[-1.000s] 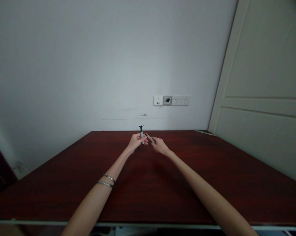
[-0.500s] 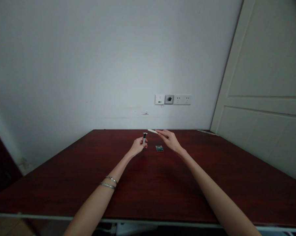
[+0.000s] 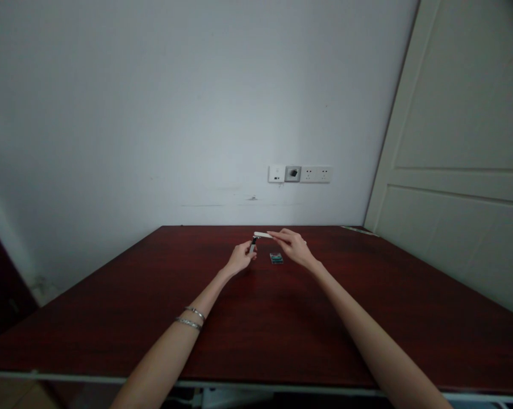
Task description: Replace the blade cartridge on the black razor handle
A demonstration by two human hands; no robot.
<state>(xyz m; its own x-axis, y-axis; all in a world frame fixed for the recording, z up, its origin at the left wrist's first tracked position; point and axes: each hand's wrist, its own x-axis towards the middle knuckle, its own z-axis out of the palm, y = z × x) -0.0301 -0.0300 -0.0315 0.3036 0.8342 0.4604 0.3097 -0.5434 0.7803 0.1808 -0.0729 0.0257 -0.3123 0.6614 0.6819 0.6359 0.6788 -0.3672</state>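
Note:
My left hand [image 3: 240,258] is closed around the grey handle of a small razor [image 3: 252,246], which has a black neck and a T-shaped head and is held upright with a slight tilt. Between the fingers of my right hand [image 3: 296,247] is a slim white flat stick [image 3: 262,234], its kind too small to make out. The stick's far end lies at the razor's head, seemingly touching it. Below and between the hands, a small clear case [image 3: 276,258] with something teal in it rests on the table.
The dark red wooden table [image 3: 256,335] runs back to a pale wall [image 3: 213,113]. Sockets and switches [image 3: 299,174] are mounted low on that wall. A cream panelled door [image 3: 461,153] stands along the right side.
The white stick has come down and slightly left, onto the head of the razor. The razor now leans a little to the right. The clear case has stayed put.

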